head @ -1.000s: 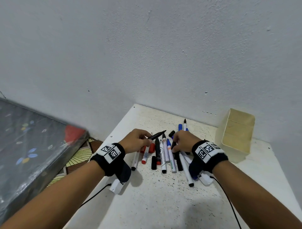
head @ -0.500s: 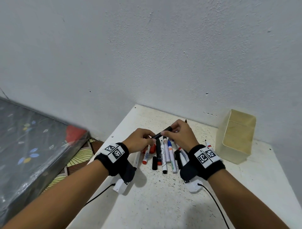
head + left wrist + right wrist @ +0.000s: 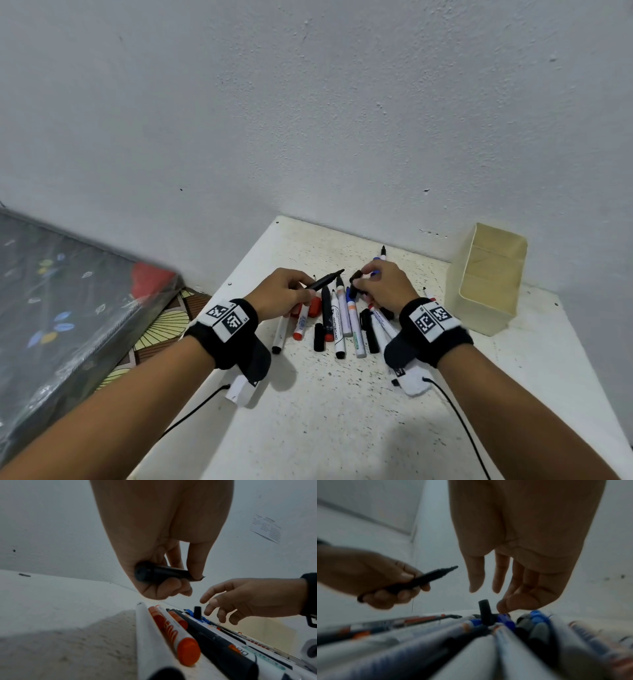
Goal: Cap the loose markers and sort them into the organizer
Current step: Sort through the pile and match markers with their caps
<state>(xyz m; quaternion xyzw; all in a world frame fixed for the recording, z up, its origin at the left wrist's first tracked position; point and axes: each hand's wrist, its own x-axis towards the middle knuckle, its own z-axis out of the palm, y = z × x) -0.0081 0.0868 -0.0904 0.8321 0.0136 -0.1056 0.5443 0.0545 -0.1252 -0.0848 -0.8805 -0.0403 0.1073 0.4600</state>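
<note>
— Black marker [image 3: 322,283] first — the left hand [image 3: 281,295] is gripping its barrel with fingers curled round it, bare tip pointing up and toward the right. It is hanging just above the pile of loose markers [image 3: 342,322] on the white table [image 3: 342,411].

— And the right hand [image 3: 382,287]?

— Its fingers are hanging loose and spread over a black cap [image 3: 485,612] that is sticking up out of the pile. Whether the fingertips are pinching that cap or only touching it, I cannot tell: the head view suggests contact, the right wrist view is showing a gap.

— So how should the capping go?

— I'd say: be taking the cap near its closed end, leaving the mouth free, and be keeping the marker still while the cap is lined up along the barrel's axis. Pushing straight until it seats matters — a slanted push is likely to smear the tip or leave the cap half on.

— Anything nearby to mind?

— Blue-tipped and orange-capped markers are lying right beside the cap, so lifting it straight up seems wiser than dragging.

— The organizer?

— Beige organizer [image 3: 486,284] is standing near the wall, well apart from the pile on the right. A divider is splitting it into compartments, and no marker is showing in any of them.
</note>
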